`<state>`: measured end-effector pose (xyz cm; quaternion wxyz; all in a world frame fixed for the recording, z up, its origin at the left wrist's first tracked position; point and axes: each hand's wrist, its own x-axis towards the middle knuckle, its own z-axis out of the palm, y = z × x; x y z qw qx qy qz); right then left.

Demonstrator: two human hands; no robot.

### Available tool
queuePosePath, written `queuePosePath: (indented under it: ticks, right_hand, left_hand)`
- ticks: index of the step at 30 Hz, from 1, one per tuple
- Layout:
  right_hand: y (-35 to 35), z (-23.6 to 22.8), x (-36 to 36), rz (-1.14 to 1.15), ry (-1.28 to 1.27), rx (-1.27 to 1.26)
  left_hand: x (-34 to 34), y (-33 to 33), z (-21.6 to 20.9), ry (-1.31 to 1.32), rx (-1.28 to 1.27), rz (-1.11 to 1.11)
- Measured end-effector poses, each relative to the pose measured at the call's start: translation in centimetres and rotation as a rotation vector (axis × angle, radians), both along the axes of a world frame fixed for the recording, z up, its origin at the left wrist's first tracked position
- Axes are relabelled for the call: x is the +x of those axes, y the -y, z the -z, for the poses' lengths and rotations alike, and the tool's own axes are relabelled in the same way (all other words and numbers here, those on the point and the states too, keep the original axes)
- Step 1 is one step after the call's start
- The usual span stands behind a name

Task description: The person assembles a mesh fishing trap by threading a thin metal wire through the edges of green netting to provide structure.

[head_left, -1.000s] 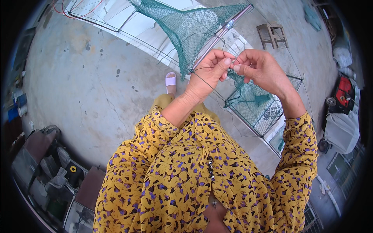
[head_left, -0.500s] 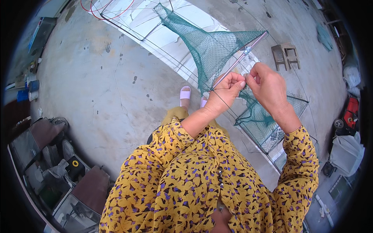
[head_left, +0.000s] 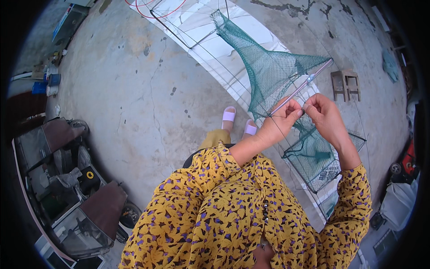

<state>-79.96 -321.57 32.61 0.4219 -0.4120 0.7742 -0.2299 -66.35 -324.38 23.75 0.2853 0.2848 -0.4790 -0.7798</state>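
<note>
A green mesh net [head_left: 265,67] stretches over dark wire frames from the far middle toward my hands. One frame edge is a pinkish metal rod [head_left: 296,92], slanting up to the right. My left hand [head_left: 278,125] is closed around the lower end of this rod and the net's edge. Just right of it, my right hand [head_left: 326,117] pinches with thumb and index finger near the left fingertips; what lies in that pinch is too small to make out. Below the hands hangs another framed net section [head_left: 309,163], with bunched dark green mesh inside.
A white sheet [head_left: 197,62] lies on the concrete floor [head_left: 116,89] under the net. To the right stands a small wooden stool [head_left: 346,84]. A three-wheeled vehicle [head_left: 80,188] is at the left, and a red machine [head_left: 406,163] at the right edge.
The whole scene has shifted right and down in the picture as my head turned. My hands stay close together at the rod's lower end, with the right fingers still pinched.
</note>
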Motion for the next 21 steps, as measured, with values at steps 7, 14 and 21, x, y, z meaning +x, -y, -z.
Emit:
queuePosePath:
  ticks: [7, 14, 21]
  right_hand:
    - [2.1, -5.1, 1.1, -0.098, 0.458, -0.026]
    - [5.6, -5.8, 3.5, -0.233, 0.483, -0.292]
    - [9.3, -3.0, 3.3, -0.010, 0.485, -0.405]
  left_hand:
    - [-0.2, -0.4, -1.0, -0.078, -0.032, -0.007]
    - [0.1, 0.1, -3.2, 0.195, -0.229, 0.036]
    - [-0.1, 0.1, -1.1, 0.052, -0.081, -0.023]
